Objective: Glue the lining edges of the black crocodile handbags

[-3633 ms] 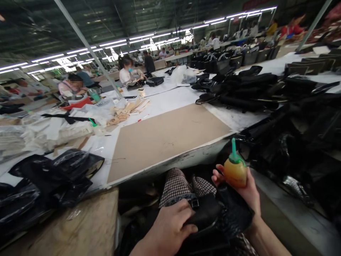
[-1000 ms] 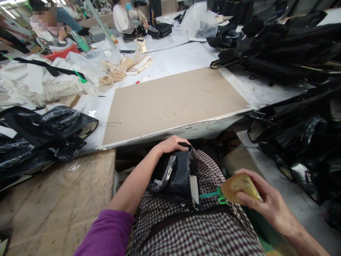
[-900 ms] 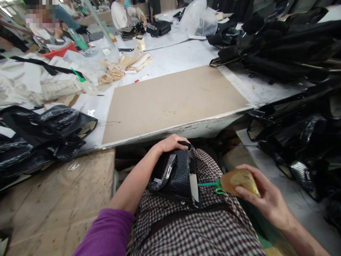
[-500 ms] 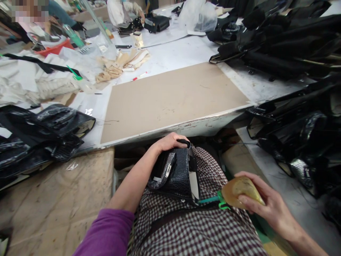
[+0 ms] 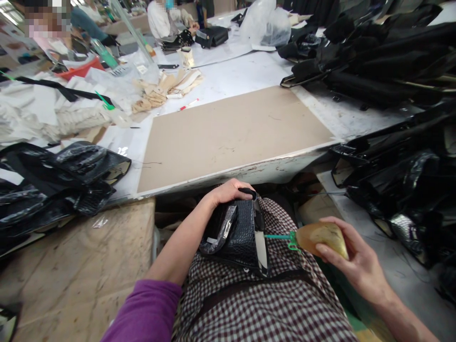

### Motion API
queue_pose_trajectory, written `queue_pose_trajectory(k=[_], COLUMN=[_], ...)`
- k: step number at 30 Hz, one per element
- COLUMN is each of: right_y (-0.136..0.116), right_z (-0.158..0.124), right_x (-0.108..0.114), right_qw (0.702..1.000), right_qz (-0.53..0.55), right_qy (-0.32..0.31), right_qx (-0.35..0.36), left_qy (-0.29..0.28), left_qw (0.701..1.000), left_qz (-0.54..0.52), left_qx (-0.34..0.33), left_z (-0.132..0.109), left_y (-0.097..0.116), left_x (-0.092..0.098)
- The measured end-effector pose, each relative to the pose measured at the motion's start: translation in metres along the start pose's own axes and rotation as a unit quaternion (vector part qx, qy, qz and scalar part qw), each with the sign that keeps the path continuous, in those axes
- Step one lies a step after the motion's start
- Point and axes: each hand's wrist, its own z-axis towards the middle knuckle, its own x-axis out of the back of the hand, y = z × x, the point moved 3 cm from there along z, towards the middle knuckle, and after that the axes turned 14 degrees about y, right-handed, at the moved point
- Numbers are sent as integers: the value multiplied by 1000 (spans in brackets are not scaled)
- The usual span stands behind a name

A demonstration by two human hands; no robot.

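On my checkered apron [image 5: 242, 304] lies a black crocodile-textured bag piece [image 5: 242, 228], its pale inner edge [image 5: 261, 249] facing right. My left hand [image 5: 233, 191] grips its far end, fingers wrapped over the dark edge. A clear strip of film covers a rounded part on its left side. My right hand [image 5: 352, 251] is closed round a squeeze bottle [image 5: 320, 240] of amber liquid, tilted on its side. The bottle's green nozzle [image 5: 278, 236] points left, with its tip at the pale edge; whether it touches I cannot tell.
Ahead is a worktable with a beige board [image 5: 228, 137]. Black bag pieces are heaped at right [image 5: 374, 71] and left [image 5: 71, 175]. Another green-nozzled bottle [image 5: 116, 114] lies among white cloth. Across the table sits a person in white [image 5: 160, 21], near a black bag [image 5: 213, 36].
My right hand has raised the bottle, and the nozzle tip has moved farther up along the pale edge. My left hand keeps its grip on the bag piece.
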Motion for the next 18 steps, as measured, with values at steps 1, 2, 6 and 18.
queue_pose_trajectory(k=[1, 2, 6, 18], right_y=[0, 0, 0, -4], right_z=[1, 1, 3, 1], right_x=[-2, -3, -5, 3], right_qw=[1000, 1000, 1000, 993], right_qz=[3, 7, 13, -45], right_qy=[0, 0, -8, -102], right_qx=[8, 13, 26, 40], left_qy=[1, 2, 3, -8], left_qw=[1000, 1000, 1000, 1000], left_qz=[2, 4, 7, 6], left_qx=[0, 1, 3, 0], left_z=[0, 0, 0, 2], left_y=[0, 0, 1, -1], left_x=[0, 0, -1, -2])
